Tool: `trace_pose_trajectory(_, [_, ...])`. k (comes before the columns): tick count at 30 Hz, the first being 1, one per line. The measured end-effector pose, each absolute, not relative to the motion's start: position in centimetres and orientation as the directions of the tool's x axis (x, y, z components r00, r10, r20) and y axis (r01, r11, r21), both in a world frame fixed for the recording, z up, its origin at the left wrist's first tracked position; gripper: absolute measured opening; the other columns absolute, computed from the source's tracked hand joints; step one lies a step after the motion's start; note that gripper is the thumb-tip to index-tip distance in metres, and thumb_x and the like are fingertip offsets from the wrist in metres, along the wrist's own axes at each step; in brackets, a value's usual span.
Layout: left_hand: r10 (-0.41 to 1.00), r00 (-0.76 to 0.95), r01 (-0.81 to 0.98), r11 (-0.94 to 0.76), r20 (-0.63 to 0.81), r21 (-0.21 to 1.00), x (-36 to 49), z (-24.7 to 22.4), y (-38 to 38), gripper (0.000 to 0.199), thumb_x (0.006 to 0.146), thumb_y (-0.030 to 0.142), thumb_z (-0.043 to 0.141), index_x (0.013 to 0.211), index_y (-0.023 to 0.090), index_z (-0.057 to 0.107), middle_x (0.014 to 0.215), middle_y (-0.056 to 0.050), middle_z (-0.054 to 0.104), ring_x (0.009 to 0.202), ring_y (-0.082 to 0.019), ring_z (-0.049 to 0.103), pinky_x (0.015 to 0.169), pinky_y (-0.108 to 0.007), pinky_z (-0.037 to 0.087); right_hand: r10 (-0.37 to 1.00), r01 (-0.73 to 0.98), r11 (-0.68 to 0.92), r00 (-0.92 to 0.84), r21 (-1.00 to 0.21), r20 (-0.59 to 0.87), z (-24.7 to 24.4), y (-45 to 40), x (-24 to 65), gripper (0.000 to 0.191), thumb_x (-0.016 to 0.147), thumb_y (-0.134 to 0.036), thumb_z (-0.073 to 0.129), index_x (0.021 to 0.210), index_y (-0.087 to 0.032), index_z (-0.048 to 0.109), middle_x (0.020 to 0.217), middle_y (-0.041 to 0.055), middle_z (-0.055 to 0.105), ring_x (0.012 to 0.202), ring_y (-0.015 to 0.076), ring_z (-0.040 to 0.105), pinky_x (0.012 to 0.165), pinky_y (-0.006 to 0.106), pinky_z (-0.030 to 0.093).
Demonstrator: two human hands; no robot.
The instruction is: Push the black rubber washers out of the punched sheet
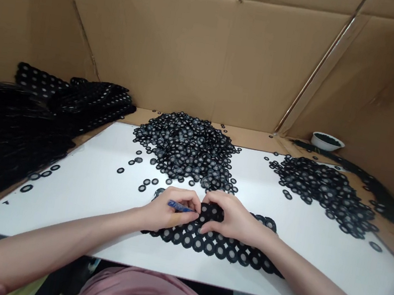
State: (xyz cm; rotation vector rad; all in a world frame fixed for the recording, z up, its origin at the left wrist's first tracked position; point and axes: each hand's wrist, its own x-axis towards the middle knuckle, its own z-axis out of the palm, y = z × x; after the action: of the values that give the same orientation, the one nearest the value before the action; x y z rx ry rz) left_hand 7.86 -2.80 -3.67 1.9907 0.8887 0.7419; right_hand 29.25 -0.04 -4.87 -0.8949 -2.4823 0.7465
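A band of joined black rings with grey centres [219, 250] lies across the front middle of the white board. My left hand [171, 207] is closed around a slim blue tool with pale markings [179, 207]; its tip points right, at the edge of the band, and its kind is unclear. My right hand [232, 217] grips a raised part of the ring band between curled fingers and thumb, close beside the left fingertips. Part of the band is hidden beneath both hands.
A large heap of loose black rings [189, 149] stands behind my hands, with a second heap [325, 191] at right. Dark ring sheets [91, 99] and black strands [5, 140] are piled at left. A white bowl [327, 142] sits near the cardboard wall [183, 49].
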Motion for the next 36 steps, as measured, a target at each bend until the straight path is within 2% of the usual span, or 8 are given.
trace_pose_trajectory(6, [0.798,0.576,0.303,-0.408,0.176,0.861,7.95,-3.69,-2.67,0.011,0.081,0.024,0.060,0.081,0.013,0.062,0.072,-0.001,0.060,0.064,-0.010,0.053,0.063,-0.019,0.042,0.643,0.413,0.674,-0.736,-0.612,0.211,-4.75,-0.06,29.16,0.039,0.067,-0.041,0.078,0.093,-0.019,0.059,0.093,0.0040,0.058,0.088,0.0213,0.052,0.075,0.029,0.041])
trace_pose_trajectory(10, [0.800,0.581,0.320,-0.391,0.147,0.863,7.94,-3.66,-2.68,0.010,0.081,0.023,0.059,0.081,0.013,0.061,0.068,0.000,0.058,0.061,-0.009,0.051,0.060,-0.019,0.040,0.674,0.449,0.642,-0.716,-0.621,0.179,-4.96,-0.07,29.15,0.039,0.066,-0.043,0.079,0.087,-0.019,0.057,0.086,0.0017,0.057,0.081,0.0195,0.052,0.070,0.028,0.040])
trace_pose_trajectory(14, [0.803,0.580,0.316,-0.378,0.138,0.870,7.91,-3.76,-2.70,0.012,0.082,0.025,0.059,0.083,0.014,0.061,0.069,0.000,0.058,0.061,-0.009,0.051,0.059,-0.019,0.039,0.666,0.421,0.599,-0.734,-0.681,0.133,-5.08,-0.07,29.10,0.038,0.066,-0.041,0.078,0.087,-0.020,0.054,0.080,-0.0030,0.057,0.071,0.0155,0.052,0.064,0.024,0.037])
trace_pose_trajectory(20, [0.790,0.584,0.324,-0.441,0.190,0.837,7.85,-4.01,-2.73,0.013,0.082,0.027,0.059,0.084,0.015,0.061,0.066,0.001,0.057,0.059,-0.009,0.049,0.059,-0.019,0.038,0.671,0.398,0.563,-0.732,-0.724,0.119,-5.00,-0.05,29.01,0.037,0.066,-0.036,0.079,0.087,-0.019,0.054,0.082,-0.0033,0.058,0.074,0.0157,0.053,0.065,0.023,0.037])
trace_pose_trajectory(25, [0.808,0.572,0.381,-0.417,0.145,0.825,7.71,-4.08,-2.80,0.016,0.083,0.031,0.058,0.084,0.015,0.060,0.056,0.004,0.052,0.050,-0.007,0.041,0.053,-0.018,0.032,0.674,0.409,0.562,-0.730,-0.719,0.111,-4.87,-0.09,29.03,0.036,0.066,-0.035,0.079,0.087,-0.020,0.053,0.081,-0.0041,0.057,0.073,0.0148,0.052,0.063,0.022,0.036])
trace_pose_trajectory(32, [0.807,0.576,0.277,-0.340,0.128,0.899,7.77,-3.83,-2.95,0.015,0.082,0.028,0.058,0.082,0.014,0.061,0.060,0.002,0.054,0.051,-0.007,0.044,0.051,-0.019,0.034,0.646,0.392,0.574,-0.757,-0.719,0.103,-4.98,0.13,29.25,0.045,0.062,-0.042,0.080,0.090,-0.020,0.053,0.086,-0.0024,0.058,0.076,0.0167,0.053,0.067,0.024,0.038])
trace_pose_trajectory(36, [0.828,0.549,0.192,-0.257,0.114,0.947,7.82,-3.87,-2.93,0.011,0.078,0.023,0.062,0.075,0.013,0.062,0.060,0.001,0.055,0.051,-0.007,0.045,0.051,-0.018,0.035,0.644,0.388,0.573,-0.758,-0.722,0.104,-4.99,0.08,29.29,0.045,0.062,-0.039,0.080,0.091,-0.020,0.051,0.088,-0.0021,0.056,0.078,0.0169,0.051,0.068,0.024,0.039])
